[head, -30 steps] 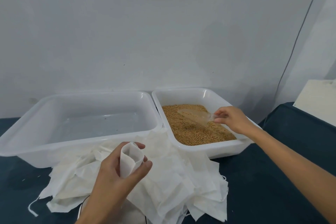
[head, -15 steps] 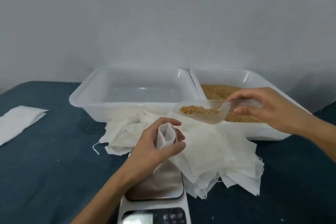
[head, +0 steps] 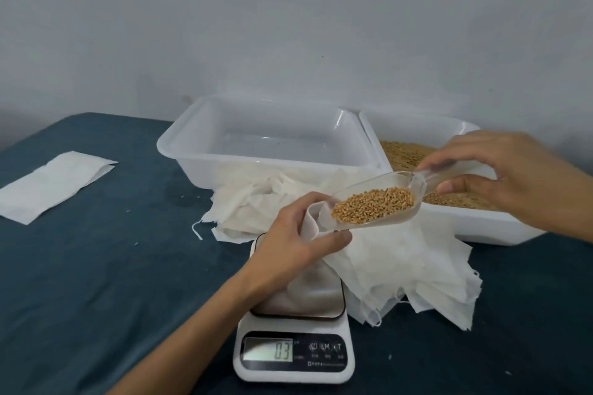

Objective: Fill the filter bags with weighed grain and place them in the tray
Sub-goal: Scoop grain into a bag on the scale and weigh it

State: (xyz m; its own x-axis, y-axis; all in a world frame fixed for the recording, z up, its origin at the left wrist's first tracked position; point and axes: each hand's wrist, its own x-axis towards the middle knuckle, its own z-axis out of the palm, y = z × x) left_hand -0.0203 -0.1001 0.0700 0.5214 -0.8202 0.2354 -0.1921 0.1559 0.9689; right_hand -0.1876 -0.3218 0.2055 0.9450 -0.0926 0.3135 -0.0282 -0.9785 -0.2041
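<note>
My left hand (head: 296,236) grips a white filter bag (head: 310,223) with its mouth held open, above the steel plate of a white digital scale (head: 296,343) whose display shows 0.3. My right hand (head: 510,176) pinches the handle of a clear plastic scoop (head: 375,207) loaded with golden grain; the scoop's tip sits at the bag's mouth. Behind stand an empty white tray (head: 266,141) and, to its right, a white tray of grain (head: 475,224).
A heap of loose white filter bags (head: 401,260) lies between the trays and the scale. Another flat white bag (head: 51,186) lies at the far left on the dark blue table cover (head: 112,266). A pale wall rises behind.
My right hand lifted the scoop out of the grain tray, now full, and brought it left to the bag's mouth. My left hand holds the bag over the scale.
</note>
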